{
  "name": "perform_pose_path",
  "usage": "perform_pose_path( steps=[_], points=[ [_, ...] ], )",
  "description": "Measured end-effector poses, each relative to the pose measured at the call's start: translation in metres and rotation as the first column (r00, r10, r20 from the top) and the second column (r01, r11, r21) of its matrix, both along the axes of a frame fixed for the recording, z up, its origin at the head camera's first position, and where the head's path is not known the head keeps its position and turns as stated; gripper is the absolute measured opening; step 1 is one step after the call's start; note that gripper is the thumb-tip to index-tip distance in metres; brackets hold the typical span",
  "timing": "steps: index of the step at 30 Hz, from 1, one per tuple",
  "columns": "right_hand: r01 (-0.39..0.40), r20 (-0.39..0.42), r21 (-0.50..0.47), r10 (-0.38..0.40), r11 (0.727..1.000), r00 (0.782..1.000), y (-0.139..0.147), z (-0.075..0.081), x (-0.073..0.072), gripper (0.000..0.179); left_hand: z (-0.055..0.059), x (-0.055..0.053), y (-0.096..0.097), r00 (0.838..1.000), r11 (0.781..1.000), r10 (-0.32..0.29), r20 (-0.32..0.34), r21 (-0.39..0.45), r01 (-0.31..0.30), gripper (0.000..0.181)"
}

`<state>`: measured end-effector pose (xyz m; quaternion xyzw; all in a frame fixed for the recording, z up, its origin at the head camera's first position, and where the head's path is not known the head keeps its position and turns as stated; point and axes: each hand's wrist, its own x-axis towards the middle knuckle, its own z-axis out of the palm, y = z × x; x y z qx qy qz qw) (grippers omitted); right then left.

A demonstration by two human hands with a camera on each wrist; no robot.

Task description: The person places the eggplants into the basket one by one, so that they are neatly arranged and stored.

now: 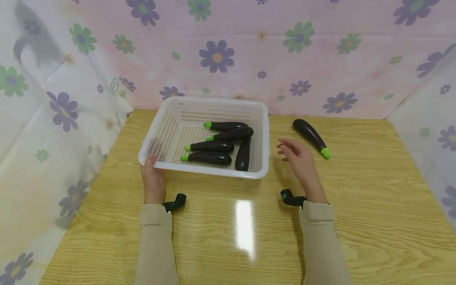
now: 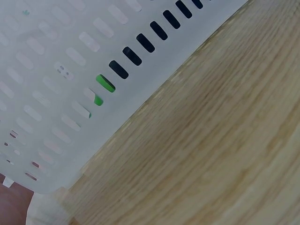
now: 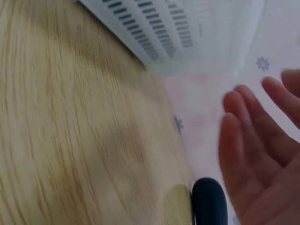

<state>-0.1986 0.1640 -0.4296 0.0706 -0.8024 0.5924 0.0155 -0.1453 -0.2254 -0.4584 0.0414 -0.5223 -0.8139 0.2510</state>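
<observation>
A white slotted plastic basket [image 1: 211, 170] holds several dark eggplants [image 1: 212, 146] with bright green stem ends. My left hand [image 1: 153, 180] grips the basket's near left corner, thumb over the rim; its other fingers are mostly hidden behind the wall. In the left wrist view, the basket wall [image 2: 51, 98] fills the upper left, and dark and green patches show through its slots. To the right of the basket, my right hand [image 1: 299, 160] hovers apart from it with loosely bent fingers and holds nothing. A single eggplant [image 1: 310, 133] lies on the table just beyond that hand.
The wood-grain table [image 1: 210, 237] stretches under everything, with a bright light reflection near the middle. Flower-patterned cloth [image 1: 246, 43] hangs along the back and both sides. A black wrist device [image 1: 292, 198] sits on the right wrist, and another [image 1: 175, 202] on the left.
</observation>
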Motion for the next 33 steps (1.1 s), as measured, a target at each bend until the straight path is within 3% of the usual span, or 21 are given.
perform_pose_path(
  steps=[6,11,19,25,29,33],
  points=[
    [-0.089,0.113,0.085,0.079,0.992,0.990,0.013,-0.003,-0.002,0.043,-0.001,0.001,0.000,1.000,1.000,0.002,-0.002,0.009,-0.002,0.045],
    [-0.063,0.109,0.075,0.055,0.995,0.993,0.024,-0.006,-0.004,0.045,0.000,-0.001,-0.001,1.000,1.000,0.001,0.006,0.007,-0.001,0.045],
    [0.040,0.064,0.041,-0.043,0.998,0.997,0.043,-0.008,-0.004,0.043,0.001,-0.002,0.000,1.000,1.000,0.002,-0.013,0.000,-0.002,0.045],
    [0.146,0.053,0.008,-0.146,0.989,0.988,0.054,-0.009,-0.002,0.043,0.001,-0.002,0.000,1.000,1.000,0.008,-0.003,0.019,-0.008,0.045],
    [0.250,0.063,-0.046,-0.247,0.967,0.967,0.059,-0.009,-0.002,0.041,0.001,-0.001,0.001,1.000,1.000,0.007,0.004,0.024,-0.007,0.045],
    [0.359,0.099,-0.164,-0.346,0.919,0.933,0.064,-0.010,-0.002,0.037,0.000,0.000,0.001,1.000,1.000,0.005,0.005,0.011,-0.005,0.045]
  ],
)
